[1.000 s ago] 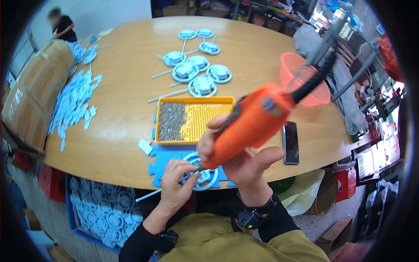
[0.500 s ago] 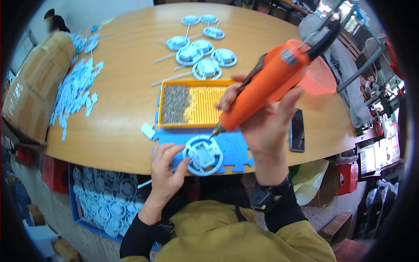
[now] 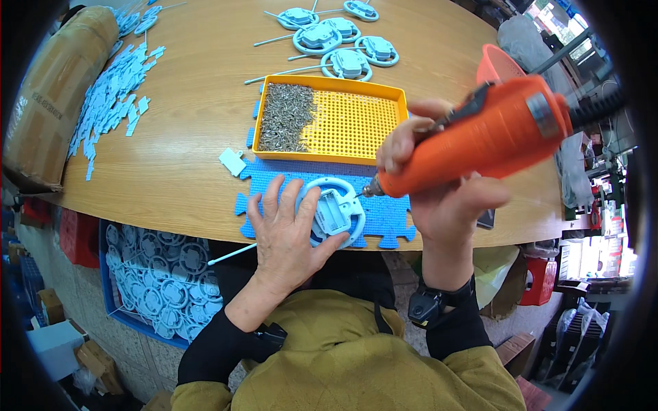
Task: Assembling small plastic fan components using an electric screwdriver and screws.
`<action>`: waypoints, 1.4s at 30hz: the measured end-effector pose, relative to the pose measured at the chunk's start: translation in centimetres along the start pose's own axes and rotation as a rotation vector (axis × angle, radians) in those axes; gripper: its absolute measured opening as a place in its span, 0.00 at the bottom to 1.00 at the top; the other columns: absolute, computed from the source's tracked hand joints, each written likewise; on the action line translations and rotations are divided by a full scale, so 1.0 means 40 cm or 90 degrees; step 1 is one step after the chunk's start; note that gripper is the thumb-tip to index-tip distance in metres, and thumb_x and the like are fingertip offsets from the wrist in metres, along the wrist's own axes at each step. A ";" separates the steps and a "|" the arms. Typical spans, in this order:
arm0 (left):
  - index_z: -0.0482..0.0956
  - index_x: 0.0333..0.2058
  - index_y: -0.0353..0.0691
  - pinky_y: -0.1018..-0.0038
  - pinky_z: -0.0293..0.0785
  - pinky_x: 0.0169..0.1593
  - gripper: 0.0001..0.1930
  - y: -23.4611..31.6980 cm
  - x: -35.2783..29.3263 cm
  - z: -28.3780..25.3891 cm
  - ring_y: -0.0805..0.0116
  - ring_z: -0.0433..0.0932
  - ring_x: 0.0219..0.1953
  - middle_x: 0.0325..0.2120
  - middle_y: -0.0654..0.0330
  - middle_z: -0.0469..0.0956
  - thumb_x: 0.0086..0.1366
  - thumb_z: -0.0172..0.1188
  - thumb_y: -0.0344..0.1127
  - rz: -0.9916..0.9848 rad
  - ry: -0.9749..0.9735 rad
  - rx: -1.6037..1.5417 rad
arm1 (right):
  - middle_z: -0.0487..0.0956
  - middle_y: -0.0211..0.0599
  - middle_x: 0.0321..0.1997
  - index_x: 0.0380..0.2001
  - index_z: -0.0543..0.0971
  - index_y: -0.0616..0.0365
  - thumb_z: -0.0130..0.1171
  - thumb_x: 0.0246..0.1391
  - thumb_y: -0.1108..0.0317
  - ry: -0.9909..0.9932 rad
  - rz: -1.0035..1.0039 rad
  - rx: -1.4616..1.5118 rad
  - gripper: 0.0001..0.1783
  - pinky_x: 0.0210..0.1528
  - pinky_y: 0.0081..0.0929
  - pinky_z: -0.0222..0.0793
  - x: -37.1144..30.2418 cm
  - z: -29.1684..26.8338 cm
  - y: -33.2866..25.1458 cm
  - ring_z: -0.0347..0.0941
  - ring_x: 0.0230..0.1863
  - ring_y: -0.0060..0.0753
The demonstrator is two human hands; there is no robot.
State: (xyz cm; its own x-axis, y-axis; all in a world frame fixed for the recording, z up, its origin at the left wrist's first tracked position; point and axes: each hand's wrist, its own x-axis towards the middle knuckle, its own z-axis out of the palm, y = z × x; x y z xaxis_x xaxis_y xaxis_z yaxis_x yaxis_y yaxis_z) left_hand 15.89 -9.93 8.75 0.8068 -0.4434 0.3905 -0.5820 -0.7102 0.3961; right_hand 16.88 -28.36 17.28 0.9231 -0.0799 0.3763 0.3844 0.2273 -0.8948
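Observation:
A light blue round plastic casing (image 3: 359, 226), with a rectangular recess in its middle, lies at the front edge of a blue foam mat (image 3: 391, 222). My left hand (image 3: 284, 222) grips its left side, fingers over the rim and thumb along the lower edge. A thin pale rod (image 3: 232, 254) sticks out to the left from behind that hand. In my right hand (image 3: 439, 212) is an orange electric screwdriver (image 3: 473, 140), held almost level. Its bit reaches the casing's upper right; whether it sits in a screw hole I cannot tell.
Behind the mat stands a yellow tray (image 3: 356, 123) with loose screws on its left. A small blue plate (image 3: 232, 162) lies beside the mat. Farther back are several finished-looking casings (image 3: 348, 63). Left are flat blue pieces (image 3: 113, 96), a carton (image 3: 58, 103) and, below, a crate of casings (image 3: 164, 281).
The screwdriver has tipped from steep to nearly level, its bit shifting from the casing's top to its upper right. My left hand now covers more of the casing, which has turned. The view has shifted.

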 end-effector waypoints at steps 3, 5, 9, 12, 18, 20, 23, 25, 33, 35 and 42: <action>0.72 0.46 0.39 0.51 0.51 0.57 0.35 -0.006 0.013 -0.003 0.49 0.59 0.58 0.48 0.53 0.66 0.40 0.72 0.51 0.002 -0.017 0.001 | 0.71 0.31 0.23 0.44 0.69 0.60 0.62 0.48 0.40 0.015 -0.002 -0.062 0.35 0.30 0.28 0.65 -0.018 -0.013 -0.003 0.67 0.23 0.25; 0.72 0.45 0.39 0.51 0.51 0.57 0.34 -0.004 0.024 -0.007 0.49 0.59 0.58 0.48 0.53 0.66 0.40 0.72 0.51 0.005 -0.029 -0.001 | 0.71 0.32 0.22 0.42 0.69 0.59 0.62 0.50 0.44 0.019 -0.016 -0.031 0.30 0.29 0.28 0.65 -0.019 -0.021 0.012 0.67 0.23 0.25; 0.72 0.42 0.38 0.49 0.50 0.58 0.34 0.002 0.040 -0.009 0.50 0.59 0.58 0.47 0.54 0.67 0.38 0.73 0.49 0.007 -0.060 -0.004 | 0.71 0.33 0.22 0.38 0.69 0.57 0.60 0.54 0.50 0.039 0.005 0.018 0.22 0.28 0.27 0.64 -0.026 -0.035 0.027 0.67 0.22 0.25; 0.72 0.42 0.38 0.48 0.49 0.58 0.34 0.004 0.043 -0.006 0.50 0.60 0.58 0.46 0.54 0.67 0.37 0.73 0.48 0.006 -0.062 -0.011 | 0.71 0.33 0.21 0.38 0.69 0.57 0.60 0.54 0.50 0.033 0.014 0.015 0.22 0.28 0.27 0.64 -0.025 -0.042 0.034 0.67 0.22 0.26; 0.72 0.42 0.38 0.47 0.50 0.58 0.34 0.003 0.042 -0.004 0.49 0.60 0.59 0.46 0.55 0.67 0.37 0.74 0.47 0.000 -0.063 -0.011 | 0.72 0.34 0.22 0.38 0.69 0.58 0.62 0.53 0.52 0.052 0.001 0.031 0.21 0.28 0.27 0.65 -0.028 -0.029 0.057 0.67 0.22 0.25; 0.72 0.42 0.39 0.47 0.50 0.58 0.34 0.002 0.041 -0.004 0.49 0.60 0.59 0.47 0.55 0.67 0.36 0.74 0.47 -0.001 -0.063 -0.011 | 0.72 0.34 0.22 0.38 0.69 0.58 0.62 0.53 0.53 0.058 0.000 0.035 0.21 0.28 0.27 0.65 -0.029 -0.029 0.067 0.67 0.22 0.25; 0.72 0.42 0.39 0.47 0.50 0.58 0.34 0.002 0.042 -0.005 0.49 0.60 0.59 0.47 0.55 0.67 0.36 0.74 0.47 -0.002 -0.065 -0.007 | 0.72 0.34 0.22 0.38 0.69 0.58 0.62 0.53 0.53 0.068 -0.002 0.036 0.21 0.29 0.27 0.66 -0.030 -0.028 0.070 0.68 0.22 0.26; 0.72 0.42 0.39 0.47 0.49 0.58 0.34 0.006 0.044 -0.005 0.49 0.60 0.59 0.47 0.55 0.67 0.37 0.74 0.48 0.000 -0.066 -0.010 | 0.72 0.34 0.22 0.38 0.69 0.58 0.62 0.53 0.53 0.075 -0.006 0.029 0.21 0.29 0.27 0.66 -0.031 -0.029 0.065 0.68 0.22 0.26; 0.72 0.42 0.39 0.48 0.50 0.58 0.34 0.000 0.042 -0.005 0.49 0.60 0.58 0.45 0.55 0.67 0.37 0.74 0.48 0.001 -0.066 -0.008 | 0.72 0.34 0.22 0.38 0.69 0.58 0.62 0.53 0.53 0.047 -0.001 0.026 0.21 0.27 0.27 0.66 -0.031 -0.028 0.073 0.68 0.22 0.26; 0.72 0.42 0.39 0.48 0.50 0.58 0.34 0.000 0.041 -0.006 0.49 0.60 0.58 0.45 0.55 0.67 0.37 0.74 0.48 0.002 -0.065 -0.008 | 0.72 0.34 0.22 0.38 0.69 0.58 0.62 0.53 0.54 0.055 -0.002 0.015 0.21 0.27 0.26 0.66 -0.033 -0.022 0.077 0.68 0.22 0.26; 0.72 0.42 0.39 0.48 0.50 0.58 0.34 -0.001 0.042 -0.003 0.49 0.61 0.58 0.45 0.55 0.67 0.37 0.74 0.48 0.000 -0.062 -0.017 | 0.71 0.33 0.20 0.35 0.68 0.58 0.63 0.53 0.57 0.048 -0.031 -0.063 0.19 0.24 0.24 0.65 -0.035 -0.024 0.091 0.68 0.21 0.25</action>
State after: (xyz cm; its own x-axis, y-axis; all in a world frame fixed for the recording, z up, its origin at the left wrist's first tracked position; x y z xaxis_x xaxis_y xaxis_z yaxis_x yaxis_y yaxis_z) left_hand 17.26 -10.59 9.51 0.8122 -0.4956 0.3079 -0.5834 -0.6963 0.4182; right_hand 16.99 -28.34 13.29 0.9006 -0.1614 0.4035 0.4242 0.1250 -0.8969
